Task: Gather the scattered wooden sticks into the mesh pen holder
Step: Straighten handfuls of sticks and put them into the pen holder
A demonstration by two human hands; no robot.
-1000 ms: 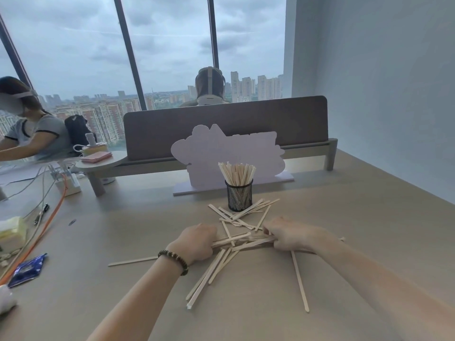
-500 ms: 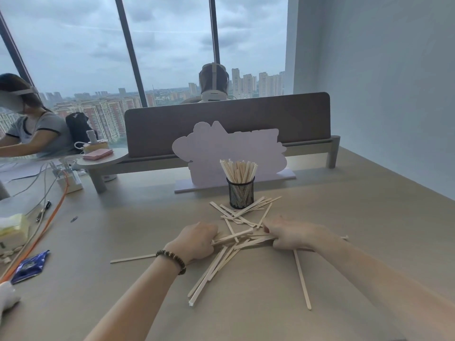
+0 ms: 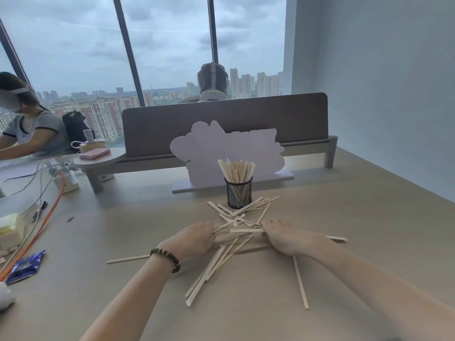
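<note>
A black mesh pen holder (image 3: 238,194) stands upright on the beige desk, with several wooden sticks (image 3: 236,170) standing in it. More loose wooden sticks (image 3: 242,215) lie scattered in front of it. My left hand (image 3: 194,238) and my right hand (image 3: 283,236) rest on the desk on either side of the pile, fingers curled over a bundle of sticks (image 3: 242,231) between them. A fan of sticks (image 3: 214,267) lies below my hands. One stick (image 3: 300,283) lies alone to the right, another (image 3: 128,259) to the left by my wrist.
A pale cloud-shaped board (image 3: 216,148) stands behind the holder, before a grey divider (image 3: 221,121). At the left are cables (image 3: 46,217), a blue packet (image 3: 23,267) and a power strip (image 3: 65,180). Two other people sit beyond the desk.
My hands have drawn slightly closer together around the sticks in the middle. The view has shifted a little; the holder and outlying sticks have not moved.
</note>
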